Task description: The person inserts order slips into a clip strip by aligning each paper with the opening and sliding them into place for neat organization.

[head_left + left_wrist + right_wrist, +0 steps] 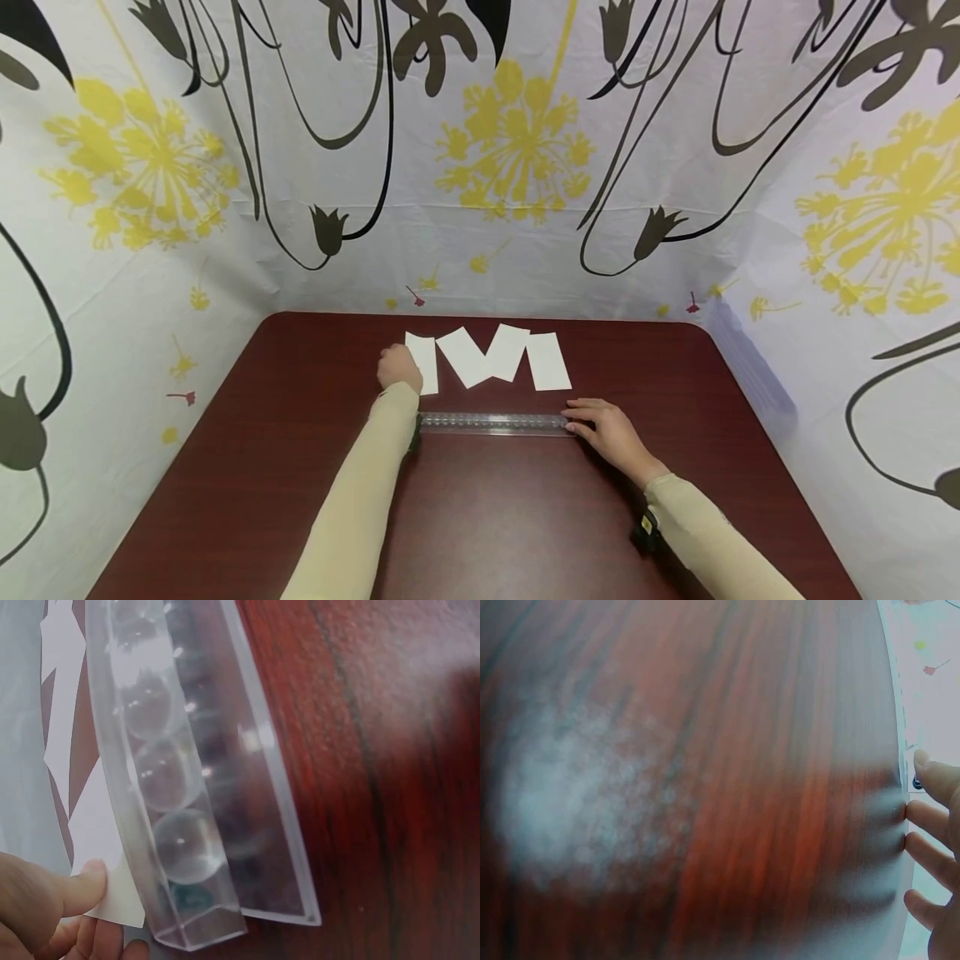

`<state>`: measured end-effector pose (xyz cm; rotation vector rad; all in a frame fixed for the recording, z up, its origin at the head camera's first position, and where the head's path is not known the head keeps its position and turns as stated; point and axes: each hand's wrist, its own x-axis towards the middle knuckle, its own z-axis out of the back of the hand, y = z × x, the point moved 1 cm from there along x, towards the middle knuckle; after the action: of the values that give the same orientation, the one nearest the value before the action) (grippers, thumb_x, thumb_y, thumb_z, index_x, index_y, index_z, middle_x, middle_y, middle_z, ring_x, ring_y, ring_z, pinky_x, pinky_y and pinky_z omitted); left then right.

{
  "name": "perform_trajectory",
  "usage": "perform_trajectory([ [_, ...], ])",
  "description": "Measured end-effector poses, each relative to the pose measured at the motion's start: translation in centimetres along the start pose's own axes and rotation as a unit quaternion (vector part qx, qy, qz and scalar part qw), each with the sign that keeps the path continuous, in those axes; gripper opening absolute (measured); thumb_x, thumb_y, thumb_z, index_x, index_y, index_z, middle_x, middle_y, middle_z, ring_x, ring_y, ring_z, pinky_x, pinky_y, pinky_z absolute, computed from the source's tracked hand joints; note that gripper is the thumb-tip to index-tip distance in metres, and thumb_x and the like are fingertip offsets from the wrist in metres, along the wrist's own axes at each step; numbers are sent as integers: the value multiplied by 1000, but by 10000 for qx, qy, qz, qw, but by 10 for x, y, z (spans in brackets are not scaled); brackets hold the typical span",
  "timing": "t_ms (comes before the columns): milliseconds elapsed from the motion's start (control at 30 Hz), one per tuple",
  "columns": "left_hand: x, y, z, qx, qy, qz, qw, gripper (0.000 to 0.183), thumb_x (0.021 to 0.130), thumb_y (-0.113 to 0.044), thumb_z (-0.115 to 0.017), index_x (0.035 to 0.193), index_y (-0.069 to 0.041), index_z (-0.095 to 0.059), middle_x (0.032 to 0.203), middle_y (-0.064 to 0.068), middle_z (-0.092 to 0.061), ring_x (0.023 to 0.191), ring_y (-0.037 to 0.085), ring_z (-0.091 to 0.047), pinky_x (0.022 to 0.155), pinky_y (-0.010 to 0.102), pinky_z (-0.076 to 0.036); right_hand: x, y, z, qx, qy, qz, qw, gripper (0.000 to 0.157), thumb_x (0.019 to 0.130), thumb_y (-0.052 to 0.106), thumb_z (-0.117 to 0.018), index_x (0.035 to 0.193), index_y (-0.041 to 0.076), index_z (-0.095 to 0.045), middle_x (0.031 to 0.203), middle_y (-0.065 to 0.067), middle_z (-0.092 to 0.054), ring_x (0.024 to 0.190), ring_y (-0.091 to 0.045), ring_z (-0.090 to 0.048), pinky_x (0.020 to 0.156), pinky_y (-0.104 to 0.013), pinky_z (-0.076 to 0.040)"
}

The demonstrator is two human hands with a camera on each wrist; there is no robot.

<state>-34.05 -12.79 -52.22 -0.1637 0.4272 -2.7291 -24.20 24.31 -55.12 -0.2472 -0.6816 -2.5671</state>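
Note:
My left hand (400,367) pinches the leftmost white card (424,363); in the left wrist view the thumb lies on top of that card (106,862) with fingers curled below. Right in front of it lies a long clear plastic holder (495,424), with a row of round clear bumps along its length and a thin flat flange on one side (259,787). At the holder's right end, my right hand (611,433) rests with fingers loosely extended, thumb and fingertips by that end. The right wrist view shows the fingers (930,855) spread at its edge.
More white cards (465,357) lie in a slanted row behind the holder, two of them touching. The dark red wooden table (495,517) has rounded far corners. Patterned white cloth (525,267) hangs around its back and sides.

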Motion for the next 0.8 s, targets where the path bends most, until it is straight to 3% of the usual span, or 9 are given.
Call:
perform_trajectory([
  [300, 4, 6, 6, -25, 209, -86, 9997, 18, 89, -2, -58, 97, 5, -72, 94, 22, -74, 82, 33, -74, 65, 44, -61, -1, 0, 1, 2, 43, -28, 10000, 30, 92, 23, -70, 120, 13, -73, 131, -11, -67, 126, -32, -60, 100, -52, -51],
  [633, 9, 15, 21, -732, 608, 112, 9954, 21, 93, -9, -54, 89, 3, -70, 90, 21, -74, 79, 33, -73, 63, 42, -60, -1, 1, 0, 15, 50, -32, 10000, 30, 92, 22, -70, 120, 13, -72, 131, -12, -67, 126, -33, -60, 100, -52, -51],
  [800, 11, 18, 37, -1102, 826, 299, 9900, 24, 95, -13, -54, 95, 4, -70, 95, 23, -74, 82, 35, -72, 62, 41, -59, -2, 0, 0, 21, 62, -34, 10000, 30, 92, 23, -70, 120, 12, -72, 132, -12, -67, 126, -33, -59, 101, -52, -50],
])
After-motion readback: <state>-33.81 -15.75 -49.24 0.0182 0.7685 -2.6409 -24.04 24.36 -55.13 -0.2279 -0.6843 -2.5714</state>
